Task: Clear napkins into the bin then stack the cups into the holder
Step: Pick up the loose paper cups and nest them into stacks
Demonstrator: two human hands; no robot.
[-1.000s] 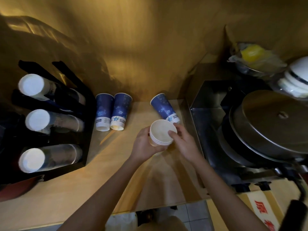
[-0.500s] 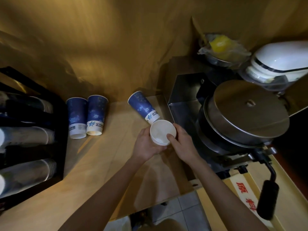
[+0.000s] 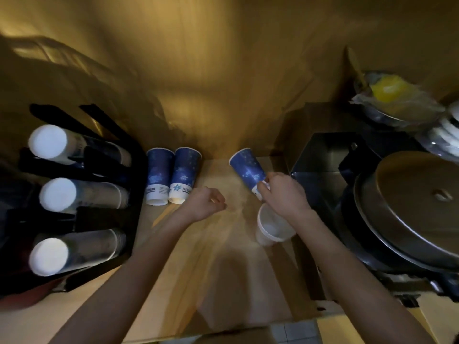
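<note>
My right hand (image 3: 283, 194) grips the white narrow end of a tilted blue paper cup (image 3: 246, 167) at the back right of the wooden counter (image 3: 223, 269). A short stack of white cups (image 3: 270, 228) stands mouth-up on the counter just below that hand, apart from it. My left hand (image 3: 205, 203) hovers with curled fingers and nothing in it, right beside two blue cups (image 3: 159, 175) (image 3: 185, 175) that sit side by side near the wall. The black cup holder (image 3: 99, 219) at the left carries three long cup stacks.
A stainless box (image 3: 320, 157) borders the counter on the right. Beyond it sits a large dark pan with a metal lid (image 3: 409, 207). A wrapped bowl with something yellow (image 3: 387, 95) and white dishes stand at the far right. The wall closes the back.
Both hands have let go of the white cup stack, which now stands on the counter. My right hand went to the tilted blue cup; my left moved left toward the two blue cups.
</note>
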